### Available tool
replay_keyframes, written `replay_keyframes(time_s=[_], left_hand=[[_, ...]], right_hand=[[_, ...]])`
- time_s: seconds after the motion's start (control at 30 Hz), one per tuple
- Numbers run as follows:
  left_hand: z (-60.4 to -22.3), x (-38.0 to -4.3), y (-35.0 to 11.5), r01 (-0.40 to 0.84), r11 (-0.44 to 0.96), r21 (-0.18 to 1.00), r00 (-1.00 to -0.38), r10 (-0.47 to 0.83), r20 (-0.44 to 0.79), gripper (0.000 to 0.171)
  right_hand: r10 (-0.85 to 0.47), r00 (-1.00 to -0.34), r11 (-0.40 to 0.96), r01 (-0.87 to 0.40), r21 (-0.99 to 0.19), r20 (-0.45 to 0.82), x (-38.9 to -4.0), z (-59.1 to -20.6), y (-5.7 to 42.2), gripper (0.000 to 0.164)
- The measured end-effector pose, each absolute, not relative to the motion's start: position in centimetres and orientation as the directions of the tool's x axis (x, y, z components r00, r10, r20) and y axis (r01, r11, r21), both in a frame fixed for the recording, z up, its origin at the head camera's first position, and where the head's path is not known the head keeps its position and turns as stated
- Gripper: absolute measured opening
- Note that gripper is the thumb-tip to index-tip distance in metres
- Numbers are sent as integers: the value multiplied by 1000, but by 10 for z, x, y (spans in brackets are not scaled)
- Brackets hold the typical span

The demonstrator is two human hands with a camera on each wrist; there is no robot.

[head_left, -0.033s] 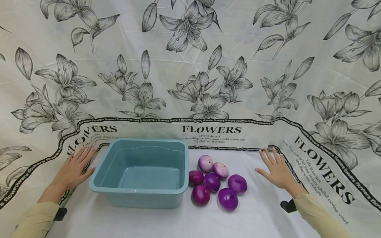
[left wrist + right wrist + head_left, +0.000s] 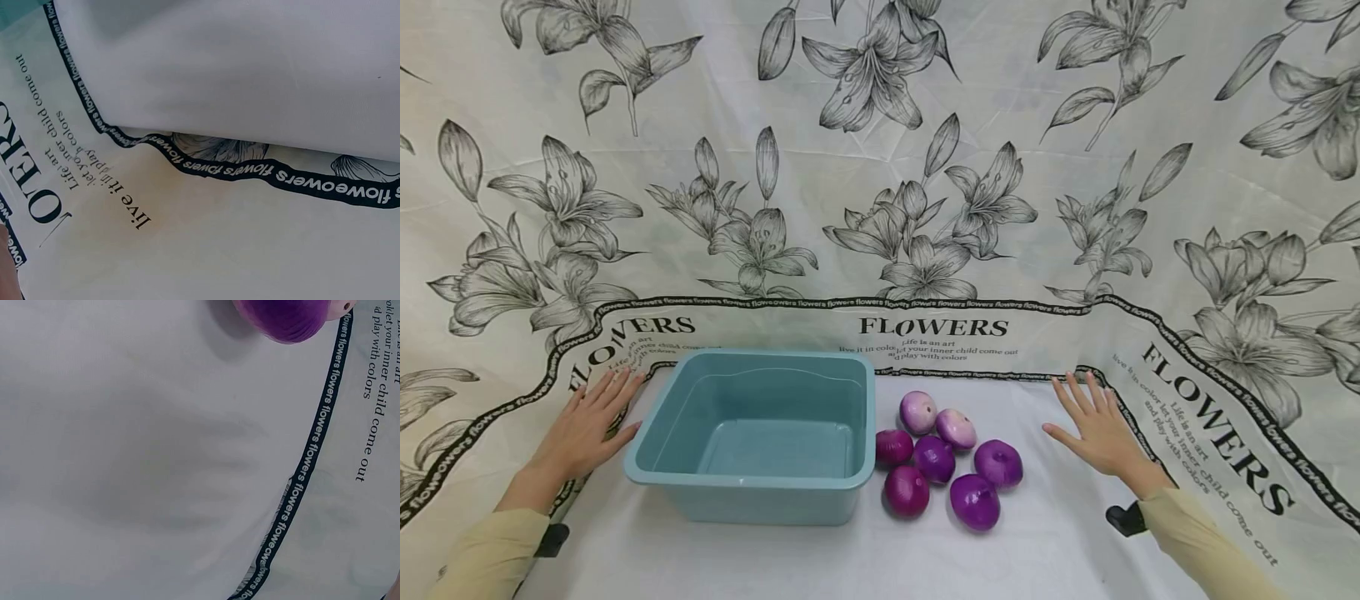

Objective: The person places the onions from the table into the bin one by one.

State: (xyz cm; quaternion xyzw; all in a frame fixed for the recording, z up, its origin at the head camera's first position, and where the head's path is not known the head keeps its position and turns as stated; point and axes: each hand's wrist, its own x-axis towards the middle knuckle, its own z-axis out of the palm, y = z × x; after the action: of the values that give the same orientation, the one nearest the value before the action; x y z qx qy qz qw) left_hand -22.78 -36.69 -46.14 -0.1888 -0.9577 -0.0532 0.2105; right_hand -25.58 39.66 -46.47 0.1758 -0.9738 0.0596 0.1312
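Note:
My left hand (image 2: 580,429) is spread with straight fingers at the left of a blue-green plastic basin (image 2: 752,504), its thumb close to the basin's left wall. Several purple onions (image 2: 975,502) lie in a loose group against the basin's right side; two at the back (image 2: 917,412) are paler. To the right of the onions, my right hand (image 2: 1097,433) is held out flat, fingers apart, holding nothing. The right wrist view catches one purple onion (image 2: 284,315) at its top edge. Nothing lies inside the basin.
A white cloth (image 2: 925,567) covers the table. Behind and at both sides hangs a flower-printed curtain (image 2: 940,250) with a black lettered band along its lower part. A dark wrist strap (image 2: 1126,520) shows at the right sleeve.

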Motion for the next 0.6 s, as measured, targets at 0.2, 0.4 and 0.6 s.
replay_keyframes(time_s=[0.2, 0.4, 0.6], left_hand=[[-458, -228, -368, 375, 924, 76, -855, 314, 413, 76], [-454, -229, -368, 338, 929, 153, -878, 253, 406, 76], [-448, -230, -360, 312, 916, 252, -886, 185, 425, 74]], right_hand=[[-323, -897, 928, -363, -86, 302, -256, -469, 396, 81], [-318, -898, 925, -364, -108, 305, -254, -467, 393, 81], [-321, -902, 920, -370, -133, 288, -256, -468, 386, 83]])
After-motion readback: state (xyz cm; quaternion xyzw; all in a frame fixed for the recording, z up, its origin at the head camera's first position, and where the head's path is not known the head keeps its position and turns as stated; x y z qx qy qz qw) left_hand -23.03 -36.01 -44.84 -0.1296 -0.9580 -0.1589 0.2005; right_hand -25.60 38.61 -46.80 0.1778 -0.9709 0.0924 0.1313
